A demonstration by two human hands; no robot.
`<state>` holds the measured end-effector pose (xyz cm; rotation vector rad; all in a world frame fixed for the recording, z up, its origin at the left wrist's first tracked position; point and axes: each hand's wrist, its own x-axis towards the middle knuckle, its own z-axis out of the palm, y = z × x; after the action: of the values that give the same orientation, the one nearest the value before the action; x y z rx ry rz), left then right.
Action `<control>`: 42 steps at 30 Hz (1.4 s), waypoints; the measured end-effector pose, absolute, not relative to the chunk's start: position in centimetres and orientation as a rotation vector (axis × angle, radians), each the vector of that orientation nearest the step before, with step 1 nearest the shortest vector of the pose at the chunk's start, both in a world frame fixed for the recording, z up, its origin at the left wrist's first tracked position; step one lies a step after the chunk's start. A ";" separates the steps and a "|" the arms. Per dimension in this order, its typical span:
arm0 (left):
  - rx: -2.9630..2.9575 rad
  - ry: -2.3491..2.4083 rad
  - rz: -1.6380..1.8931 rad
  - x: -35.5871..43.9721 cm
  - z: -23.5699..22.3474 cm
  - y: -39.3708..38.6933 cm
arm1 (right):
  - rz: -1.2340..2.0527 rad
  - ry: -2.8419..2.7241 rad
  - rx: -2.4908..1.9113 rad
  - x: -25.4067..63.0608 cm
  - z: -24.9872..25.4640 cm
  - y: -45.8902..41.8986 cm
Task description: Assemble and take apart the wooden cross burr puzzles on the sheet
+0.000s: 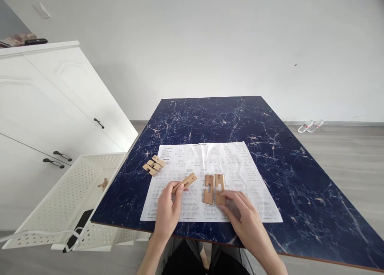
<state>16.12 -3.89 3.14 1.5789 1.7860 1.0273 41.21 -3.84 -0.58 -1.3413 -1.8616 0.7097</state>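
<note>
The tabletop (210, 119) is dark navy with a glossy, marble-like pattern, crossed by branching white veins and a few tan flecks; its near side is trimmed with a thin brown edge. A large white sheet of paper (231, 163) is spread flat near that edge, lightly creased — its rows of small printed diagrams and text are too small to be read. The sheet's left edge is overlapped by a cluster of notched wooden pieces (158, 161) — partly rested on paper, partly on the bare surface.
</note>
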 end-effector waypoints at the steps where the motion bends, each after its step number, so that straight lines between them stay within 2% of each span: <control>1: 1.574 1.788 1.032 16.1 3.1 -3.9 | 0.736 -1.843 -1.350 41.2 -0.5 -3.9; 14: 1.554 1.779 0.989 16.0 2.8 -4.0 | 0.768 -1.846 -1.386 41.1 -0.2 -3.9; 27: 1.542 1.745 0.997 16.1 2.8 -4.1 | 0.473 -2.066 -1.382 40.3 -1.6 -3.6; 42: 1.566 1.728 0.999 16.0 3.0 -4.0 | 0.526 -1.998 -1.432 40.0 -1.0 -3.7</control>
<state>16.03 -3.98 2.97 1.5660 1.7282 0.9995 39.98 -3.74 -0.98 -1.4316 -1.9980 0.5260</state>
